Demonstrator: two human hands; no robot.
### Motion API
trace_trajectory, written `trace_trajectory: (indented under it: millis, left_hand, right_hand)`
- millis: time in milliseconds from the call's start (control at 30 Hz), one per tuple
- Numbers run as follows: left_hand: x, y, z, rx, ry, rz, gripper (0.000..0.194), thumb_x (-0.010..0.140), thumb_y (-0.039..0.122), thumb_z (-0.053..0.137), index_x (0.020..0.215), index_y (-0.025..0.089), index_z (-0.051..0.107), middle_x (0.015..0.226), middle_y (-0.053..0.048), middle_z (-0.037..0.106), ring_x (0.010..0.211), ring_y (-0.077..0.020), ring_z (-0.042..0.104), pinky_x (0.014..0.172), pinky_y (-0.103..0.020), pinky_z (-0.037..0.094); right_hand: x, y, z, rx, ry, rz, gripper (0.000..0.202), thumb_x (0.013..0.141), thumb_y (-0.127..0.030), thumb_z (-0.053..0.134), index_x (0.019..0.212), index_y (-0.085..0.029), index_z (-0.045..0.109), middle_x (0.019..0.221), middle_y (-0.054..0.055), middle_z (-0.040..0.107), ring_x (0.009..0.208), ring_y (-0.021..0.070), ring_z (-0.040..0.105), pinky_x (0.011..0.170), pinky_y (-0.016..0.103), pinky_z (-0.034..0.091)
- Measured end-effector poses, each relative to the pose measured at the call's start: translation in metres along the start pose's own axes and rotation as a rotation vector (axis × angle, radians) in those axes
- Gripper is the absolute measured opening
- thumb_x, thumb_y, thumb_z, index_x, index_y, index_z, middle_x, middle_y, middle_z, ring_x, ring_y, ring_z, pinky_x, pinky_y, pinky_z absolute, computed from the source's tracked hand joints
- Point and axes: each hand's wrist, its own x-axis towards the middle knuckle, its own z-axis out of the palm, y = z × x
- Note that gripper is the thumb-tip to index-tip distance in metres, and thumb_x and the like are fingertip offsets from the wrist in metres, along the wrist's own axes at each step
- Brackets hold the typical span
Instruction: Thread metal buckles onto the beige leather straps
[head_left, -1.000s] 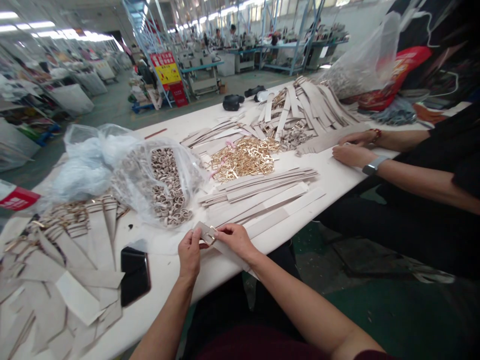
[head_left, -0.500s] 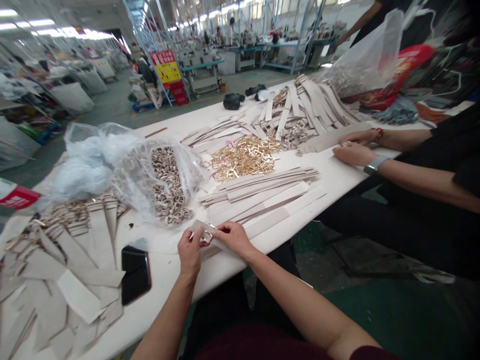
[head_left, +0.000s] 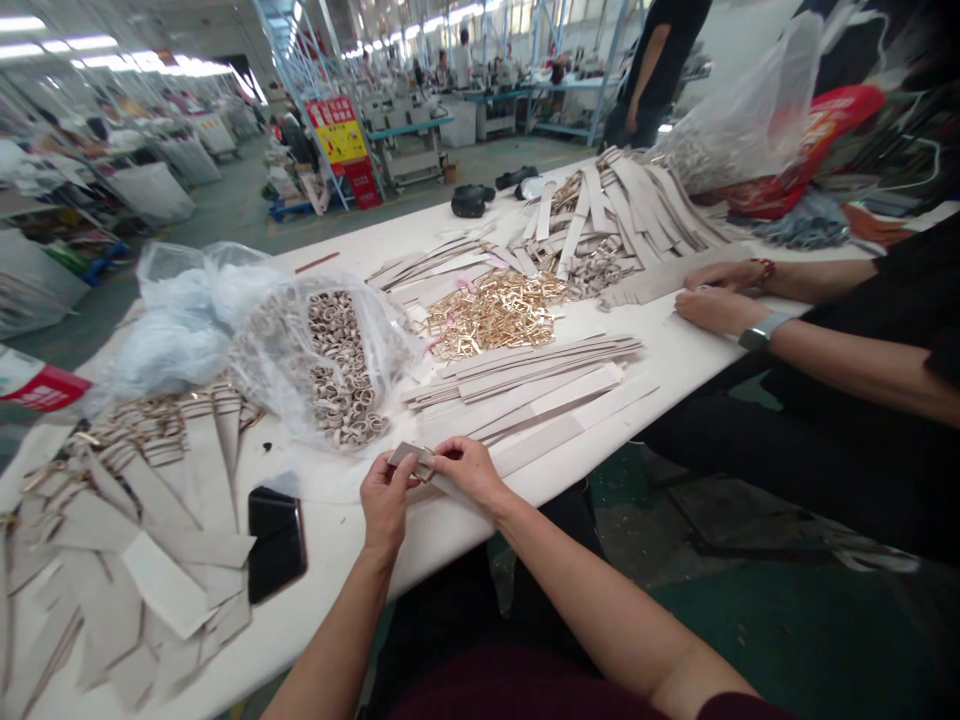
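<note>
My left hand [head_left: 386, 498] pinches the end of a grey strap [head_left: 406, 454], thumb on top. My right hand [head_left: 466, 470] is closed on the strap and a gold buckle [head_left: 425, 464] at its end, fingertips close to those of my left hand. Beyond my hands lie a stack of flat grey straps [head_left: 540, 368] and a heap of gold buckles [head_left: 499, 315]. A clear plastic bag [head_left: 289, 340] with small grey loops [head_left: 345, 375] stands open behind my left hand.
A black phone [head_left: 276, 545] lies left of my hands, beside piled straps with buckles [head_left: 180, 530]. At the right, another person's hands [head_left: 712, 295] work at the table [head_left: 570, 470]. Farther back are more straps [head_left: 637, 205], black objects [head_left: 471, 200] and a red bag [head_left: 832, 140].
The strap end and buckle have turned slightly between my fingers. A standing person in dark clothes has come further into view at the back. The view has shifted a little.
</note>
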Motion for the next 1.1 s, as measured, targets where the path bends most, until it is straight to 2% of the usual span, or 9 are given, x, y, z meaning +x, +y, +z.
trace_trajectory:
  millis: [167, 400, 500, 667, 767, 833, 933, 1100]
  left_hand:
    - [0.0, 0.0, 0.0, -0.006, -0.004, 0.012, 0.033, 0.072, 0.043, 0.066, 0.09, 0.016, 0.062, 0.083, -0.002, 0.063, 0.07, -0.0138, 0.058, 0.052, -0.021, 0.051]
    - [0.002, -0.009, -0.001, -0.067, 0.085, -0.054, 0.033, 0.07, 0.045, 0.066, 0.084, 0.016, 0.06, 0.078, 0.001, 0.058, 0.065, -0.0111, 0.054, 0.052, -0.022, 0.051]
    - [0.004, -0.009, -0.001, -0.112, 0.024, -0.097, 0.035, 0.069, 0.045, 0.067, 0.088, 0.016, 0.059, 0.083, 0.0, 0.06, 0.069, -0.0121, 0.056, 0.053, -0.022, 0.051]
    - [0.003, -0.007, 0.002, -0.211, -0.198, -0.35, 0.041, 0.064, 0.039, 0.075, 0.092, 0.011, 0.063, 0.08, -0.004, 0.065, 0.062, -0.0117, 0.059, 0.048, -0.019, 0.048]
    - [0.005, -0.007, 0.001, -0.244, -0.168, -0.374, 0.038, 0.063, 0.036, 0.077, 0.09, 0.011, 0.064, 0.076, -0.003, 0.065, 0.057, -0.0088, 0.057, 0.042, -0.015, 0.046]
    - [0.008, -0.005, -0.001, -0.275, -0.134, -0.369, 0.038, 0.063, 0.033, 0.077, 0.094, 0.014, 0.064, 0.08, -0.001, 0.065, 0.057, -0.0068, 0.057, 0.043, -0.014, 0.047]
    - [0.014, 0.003, -0.007, -0.344, -0.127, -0.383, 0.04, 0.063, 0.024, 0.077, 0.1, 0.017, 0.064, 0.083, 0.001, 0.064, 0.06, -0.0061, 0.058, 0.045, -0.012, 0.048]
    - [0.031, 0.016, -0.029, -0.447, -0.1, -0.427, 0.039, 0.066, 0.016, 0.073, 0.103, 0.022, 0.064, 0.078, 0.003, 0.064, 0.052, -0.004, 0.056, 0.044, -0.012, 0.049]
  right_hand:
    - [0.002, 0.003, 0.0, -0.026, 0.035, -0.006, 0.027, 0.062, -0.036, 0.073, 0.076, -0.014, 0.067, 0.07, 0.002, 0.066, 0.064, 0.0128, 0.057, 0.06, 0.022, 0.044]
    - [-0.008, -0.007, -0.018, -0.152, -0.098, 0.013, 0.019, 0.066, -0.033, 0.069, 0.066, -0.014, 0.067, 0.057, -0.001, 0.063, 0.053, 0.0099, 0.052, 0.051, 0.02, 0.037]
    - [-0.007, -0.008, -0.02, -0.06, -0.136, 0.075, 0.022, 0.064, -0.035, 0.071, 0.066, -0.013, 0.068, 0.056, -0.001, 0.063, 0.051, 0.009, 0.05, 0.051, 0.02, 0.036]
    - [-0.002, -0.005, -0.018, 0.13, -0.171, 0.14, 0.028, 0.063, -0.039, 0.071, 0.071, -0.012, 0.067, 0.06, -0.001, 0.063, 0.053, 0.009, 0.05, 0.054, 0.021, 0.039]
    - [-0.007, -0.011, -0.025, 0.095, -0.256, 0.114, 0.029, 0.072, -0.042, 0.063, 0.077, -0.013, 0.067, 0.066, 0.0, 0.064, 0.058, 0.0098, 0.053, 0.055, 0.02, 0.041]
    - [-0.013, -0.018, -0.035, 0.052, -0.366, 0.125, 0.029, 0.077, -0.041, 0.058, 0.085, -0.015, 0.066, 0.068, 0.0, 0.065, 0.06, 0.011, 0.057, 0.056, 0.02, 0.042]
    - [-0.023, -0.023, -0.05, 0.012, -0.523, 0.163, 0.027, 0.077, -0.038, 0.057, 0.09, -0.015, 0.064, 0.065, 0.0, 0.064, 0.056, 0.0123, 0.059, 0.053, 0.021, 0.044]
    - [-0.027, -0.02, -0.066, -0.039, -0.531, 0.153, 0.019, 0.074, -0.032, 0.06, 0.082, -0.015, 0.065, 0.061, -0.001, 0.064, 0.05, 0.0108, 0.059, 0.052, 0.019, 0.043]
